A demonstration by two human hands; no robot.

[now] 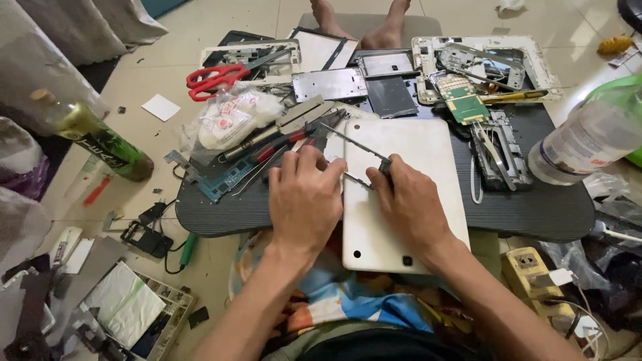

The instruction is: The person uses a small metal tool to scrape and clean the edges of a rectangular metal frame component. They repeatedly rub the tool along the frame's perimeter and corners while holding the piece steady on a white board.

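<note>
Head view of a dark oval work surface (535,207) set low over a tiled floor. A white tablet back cover (414,174) lies face down at the middle of the surface, its near edge overhanging toward the person. The left hand (304,200) rests palm-down on the cover's left edge, fingers curled and pressing; whether it grips anything cannot be told. The right hand (408,200) lies on the cover just right of the left hand, its fingertips pinched on a thin dark metal strip (354,144) that runs diagonally up and left across the cover.

Left of the cover and touching the hands' working area lie pliers with red handles (294,137), a blue circuit board (224,180) and a clear bag of white parts (231,120). Beyond the cover lie red scissors (214,79), metal shield plates (331,83), a green circuit board (465,103) and an opened white tablet frame (535,57). Right of the cover stands a clear plastic bottle (588,140); far left of it, off the surface, a green bottle (100,137).
</note>
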